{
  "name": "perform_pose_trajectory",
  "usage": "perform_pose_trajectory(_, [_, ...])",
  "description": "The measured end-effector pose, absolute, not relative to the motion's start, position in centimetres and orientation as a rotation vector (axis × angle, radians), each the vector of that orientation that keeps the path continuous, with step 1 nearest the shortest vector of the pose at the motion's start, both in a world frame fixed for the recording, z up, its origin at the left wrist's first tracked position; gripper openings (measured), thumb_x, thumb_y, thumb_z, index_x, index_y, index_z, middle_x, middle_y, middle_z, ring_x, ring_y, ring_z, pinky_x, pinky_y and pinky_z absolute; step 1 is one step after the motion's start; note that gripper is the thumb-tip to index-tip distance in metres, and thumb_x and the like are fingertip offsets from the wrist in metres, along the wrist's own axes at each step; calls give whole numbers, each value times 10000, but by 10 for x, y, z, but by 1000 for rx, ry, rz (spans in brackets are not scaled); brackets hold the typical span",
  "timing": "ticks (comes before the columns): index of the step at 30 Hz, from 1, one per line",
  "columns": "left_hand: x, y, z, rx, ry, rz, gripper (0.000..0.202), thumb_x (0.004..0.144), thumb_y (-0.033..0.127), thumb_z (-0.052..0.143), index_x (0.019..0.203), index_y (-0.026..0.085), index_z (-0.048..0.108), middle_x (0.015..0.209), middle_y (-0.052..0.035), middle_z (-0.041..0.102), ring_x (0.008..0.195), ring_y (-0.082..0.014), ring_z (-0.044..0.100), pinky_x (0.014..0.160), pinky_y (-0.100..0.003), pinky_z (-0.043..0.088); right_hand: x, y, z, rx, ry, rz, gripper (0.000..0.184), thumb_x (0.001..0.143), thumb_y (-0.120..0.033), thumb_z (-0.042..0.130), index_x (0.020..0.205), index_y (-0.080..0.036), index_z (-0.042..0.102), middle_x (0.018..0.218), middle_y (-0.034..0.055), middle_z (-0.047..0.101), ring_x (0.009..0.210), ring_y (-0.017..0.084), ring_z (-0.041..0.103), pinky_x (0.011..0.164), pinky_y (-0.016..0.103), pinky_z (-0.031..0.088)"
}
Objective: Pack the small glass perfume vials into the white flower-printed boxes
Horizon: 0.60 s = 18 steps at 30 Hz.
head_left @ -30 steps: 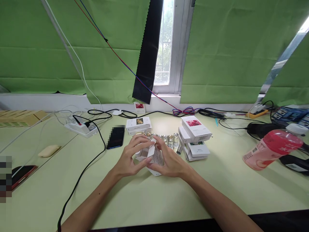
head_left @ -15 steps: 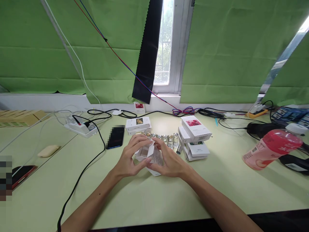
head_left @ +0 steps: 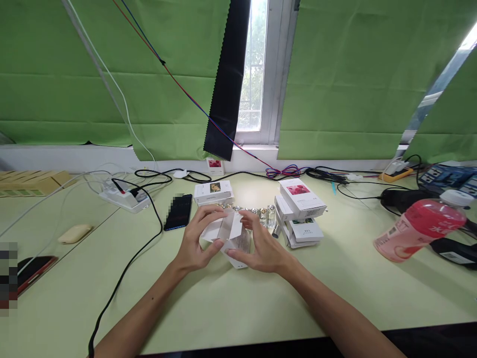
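Both my hands hold a small white carton (head_left: 231, 238) just above the pale green table (head_left: 238, 303), near its middle. My left hand (head_left: 197, 241) grips the carton's left side with its fingers curled round the open flaps. My right hand (head_left: 261, 246) grips the right side, thumb on the near face. Behind the carton stands a row of small glass bottles (head_left: 261, 215). A stack of white boxes (head_left: 301, 214) with red and green pictures lies to the right, and another white box (head_left: 213, 192) lies behind.
A dark phone (head_left: 179, 212) lies left of my hands, with a black cable (head_left: 137, 253) and a power strip (head_left: 122, 197) beyond. A pink bottle (head_left: 421, 228) lies tilted at the right. A second phone (head_left: 32, 271) and a beige bar (head_left: 75, 232) sit at far left.
The carton's white flaps have opened out wider toward the left, and my left hand has shifted slightly left with them. My right hand stays in place.
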<state>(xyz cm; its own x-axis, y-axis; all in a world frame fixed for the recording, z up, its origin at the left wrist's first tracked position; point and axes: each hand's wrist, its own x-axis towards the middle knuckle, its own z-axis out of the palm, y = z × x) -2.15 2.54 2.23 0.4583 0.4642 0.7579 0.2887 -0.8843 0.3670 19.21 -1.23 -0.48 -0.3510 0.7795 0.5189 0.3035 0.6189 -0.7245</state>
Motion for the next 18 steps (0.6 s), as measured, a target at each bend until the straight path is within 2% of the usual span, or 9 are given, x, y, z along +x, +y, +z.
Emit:
perform_pose_trajectory(5, [-20,27,22,2450,661,1416,488,1009,559,389,1225,212,654,1196,-131,646,1166,-296,571,994,-465,472,191,-10,-7,-823,-1895,620,817,838,-378,770,1459,-276,249,1457,126,473,1270,262,561,1085,476,495])
perform_pose_trajectory(8, [-21,28,21,2389,662,1403,523,1035,538,305,1202,200,668,1212,-132,671,1187,-299,575,1024,-482,450,191,-10,-8,-821,-1898,615,829,829,-384,780,1457,-272,250,1451,132,478,1273,272,559,1089,493,493])
perform_pose_trajectory(12, [-20,27,22,2308,679,1381,445,1042,453,337,1184,198,673,1226,-121,678,1197,-286,584,1037,-466,447,190,-10,-8,-827,-1904,619,834,821,-392,786,1453,-274,255,1449,135,484,1260,276,568,1077,502,505])
perform_pose_trajectory(18, [-19,24,25,2279,737,1349,395,1013,462,419,1146,187,671,1214,-126,683,1182,-292,601,1021,-448,476,190,-11,-8,-831,-1918,612,836,818,-395,788,1452,-264,258,1438,142,492,1252,280,572,1064,508,513])
